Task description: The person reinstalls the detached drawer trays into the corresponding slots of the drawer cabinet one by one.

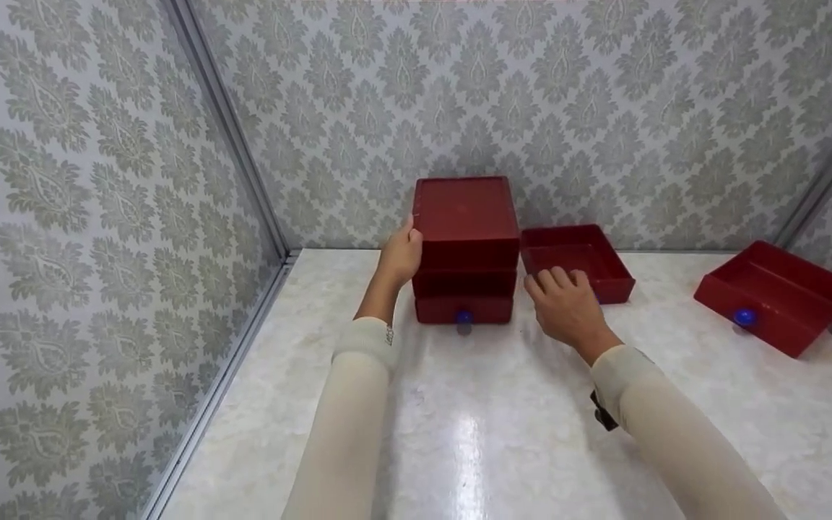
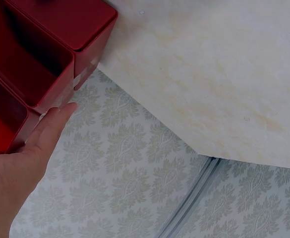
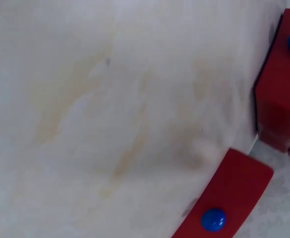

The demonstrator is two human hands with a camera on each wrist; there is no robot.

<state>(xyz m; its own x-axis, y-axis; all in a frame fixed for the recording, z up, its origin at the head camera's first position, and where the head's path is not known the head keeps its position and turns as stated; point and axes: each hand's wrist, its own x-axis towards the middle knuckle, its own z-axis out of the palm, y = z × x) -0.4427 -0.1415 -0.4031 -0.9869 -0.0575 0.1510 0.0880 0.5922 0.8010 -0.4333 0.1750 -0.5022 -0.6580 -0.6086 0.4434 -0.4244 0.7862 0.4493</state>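
Observation:
A red drawer cabinet (image 1: 466, 209) stands near the back wall, its two upper slots showing no drawers and its bottom drawer (image 1: 434, 310) in place with a blue knob (image 1: 464, 318). Against the cabinet's left side rests my left hand (image 1: 401, 253), fingers extended; the left wrist view shows this hand (image 2: 23, 173) beside the open slots. My right hand (image 1: 566, 303) is by the cabinet's right side, fingers loosely bent, in front of a loose red drawer (image 1: 614, 292) whose knob it mostly hides. Only a sliver of that hand shows in the right wrist view.
Another loose red drawer (image 1: 770, 318) with a blue knob (image 1: 744, 318) sits at the far right, turned at an angle. Patterned walls (image 1: 358, 108) enclose the marbled white tabletop (image 1: 459, 448) at the back and both sides.

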